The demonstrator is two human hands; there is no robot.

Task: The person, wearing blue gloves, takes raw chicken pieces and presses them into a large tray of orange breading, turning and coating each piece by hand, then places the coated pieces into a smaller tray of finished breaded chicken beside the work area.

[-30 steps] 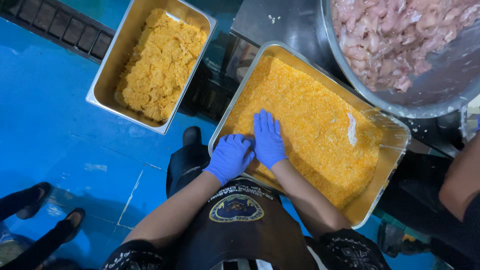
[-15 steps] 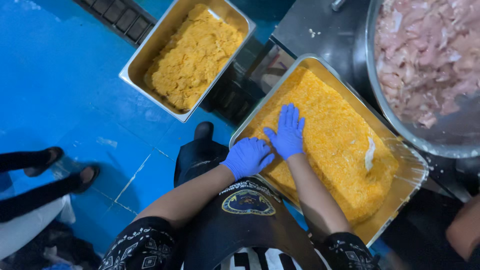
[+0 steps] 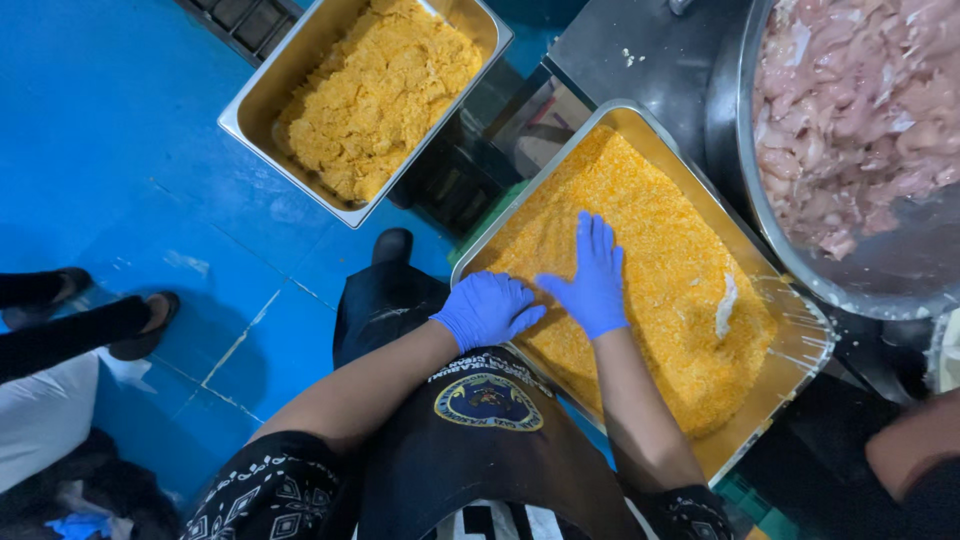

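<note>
I see a metal tray [image 3: 790,375] of orange breadcrumbs [image 3: 650,250] just ahead. My right hand [image 3: 597,280] lies flat on the crumbs, fingers spread, holding nothing. My left hand [image 3: 487,309], loosely curled, rests at the tray's near edge. A pale meat strip [image 3: 726,305] lies nearby. A bowl of raw chicken [image 3: 860,110] sits right; a second crumb pan [image 3: 375,90] stands left.

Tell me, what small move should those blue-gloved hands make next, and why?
Probably slide the right hand toward the pale strip lying bare on the orange crumbs. Both hands, the left hand too, press crumbs near the tray's near end, away from it.
</note>
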